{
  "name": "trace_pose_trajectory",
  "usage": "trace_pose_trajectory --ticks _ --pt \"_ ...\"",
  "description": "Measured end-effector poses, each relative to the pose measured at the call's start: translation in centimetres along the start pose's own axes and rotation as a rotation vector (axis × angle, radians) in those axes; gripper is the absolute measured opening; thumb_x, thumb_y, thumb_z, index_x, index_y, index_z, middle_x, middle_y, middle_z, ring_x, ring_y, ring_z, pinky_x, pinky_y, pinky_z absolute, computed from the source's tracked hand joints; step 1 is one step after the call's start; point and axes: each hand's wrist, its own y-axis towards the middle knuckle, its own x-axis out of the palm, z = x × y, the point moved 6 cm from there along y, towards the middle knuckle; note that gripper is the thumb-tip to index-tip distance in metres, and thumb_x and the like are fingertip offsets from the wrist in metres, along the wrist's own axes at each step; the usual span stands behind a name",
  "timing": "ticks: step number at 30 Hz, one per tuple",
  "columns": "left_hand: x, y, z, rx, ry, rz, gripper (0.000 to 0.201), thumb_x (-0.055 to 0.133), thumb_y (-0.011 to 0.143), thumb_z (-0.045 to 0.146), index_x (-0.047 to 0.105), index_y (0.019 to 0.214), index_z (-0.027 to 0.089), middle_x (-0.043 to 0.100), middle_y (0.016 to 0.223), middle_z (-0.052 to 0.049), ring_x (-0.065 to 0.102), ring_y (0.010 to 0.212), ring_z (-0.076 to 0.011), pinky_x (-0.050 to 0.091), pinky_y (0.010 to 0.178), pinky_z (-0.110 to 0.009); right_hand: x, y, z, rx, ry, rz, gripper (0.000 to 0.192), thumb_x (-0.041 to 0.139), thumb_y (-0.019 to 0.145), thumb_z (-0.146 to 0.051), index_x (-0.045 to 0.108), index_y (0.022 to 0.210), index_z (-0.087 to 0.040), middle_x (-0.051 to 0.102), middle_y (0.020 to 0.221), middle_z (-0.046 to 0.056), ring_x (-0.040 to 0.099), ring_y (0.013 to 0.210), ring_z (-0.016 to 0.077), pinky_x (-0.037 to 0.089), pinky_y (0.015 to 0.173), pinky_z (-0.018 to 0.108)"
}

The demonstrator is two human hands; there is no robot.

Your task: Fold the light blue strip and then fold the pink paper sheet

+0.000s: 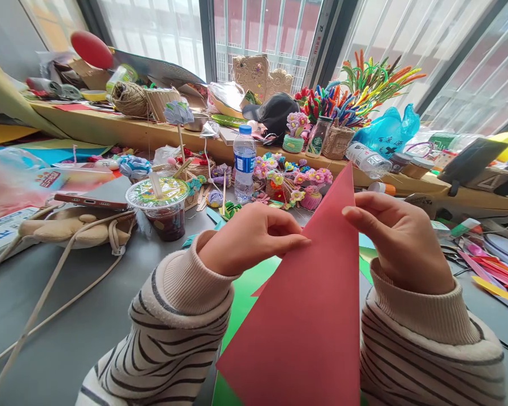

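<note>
Both hands pinch a folded sheet of red paper [313,316], held up off the grey surface [68,327] near its front edge. The left hand [249,237] grips the left fold with closed fingertips; the right hand [400,242] clamps the right edge, thumb against the paper. Green paper [248,293] lies beneath, mostly hidden. Toward the left side of the surface a lidded plastic cup [163,208] holds a dark drink with a stirrer. Farther back stands a water bottle [244,163], nearly full, and a small basket [336,141] on the sill carries colourful pipe cleaners. The sheet's lower corner runs out of view.
</note>
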Motion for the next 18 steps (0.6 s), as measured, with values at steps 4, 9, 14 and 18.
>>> trace_pose_trajectory --ticks 4,9,14,18 --pt "-0.7 0.0 -0.2 0.005 -0.046 0.074 0.022 0.053 0.067 0.031 0.061 0.067 0.011 0.059 0.061 -0.002 0.053 0.058 -0.0098 0.041 0.05 -0.017 1.6 -0.4 1.0 0.14 -0.058 -0.25 0.025 0.057 0.067 -0.032 0.055 0.087 -0.017 0.062 0.082 0.005 0.058 0.07 0.017 0.049 0.054 0.025" --pt "-1.1 0.0 -0.4 -0.025 -0.063 0.08 0.02 0.055 0.065 0.029 0.062 0.064 0.011 0.058 0.059 -0.001 0.052 0.056 -0.0091 0.041 0.049 -0.016 2.1 -0.4 1.7 0.149 -0.05 -0.299 0.028 0.053 0.071 -0.034 0.052 0.094 -0.018 0.06 0.086 0.005 0.057 0.072 0.0174 0.049 0.053 0.024" --pt "-1.0 0.1 -0.5 -0.05 -0.115 0.056 0.018 0.056 0.065 0.027 0.063 0.068 0.011 0.058 0.06 -0.001 0.052 0.057 -0.0086 0.043 0.051 -0.017 2.1 -0.3 1.7 0.171 0.024 -0.313 0.023 0.053 0.071 -0.031 0.053 0.091 -0.019 0.061 0.083 0.004 0.058 0.071 0.0169 0.05 0.053 0.024" --pt "-1.0 0.1 -0.4 -0.049 -0.125 0.037 0.019 0.057 0.064 0.029 0.064 0.07 0.011 0.06 0.062 -0.002 0.053 0.058 -0.0093 0.044 0.053 -0.018 2.1 -0.3 1.5 0.183 0.043 -0.326 0.02 0.052 0.073 -0.028 0.053 0.091 -0.019 0.06 0.086 0.004 0.058 0.073 0.0167 0.05 0.056 0.024"
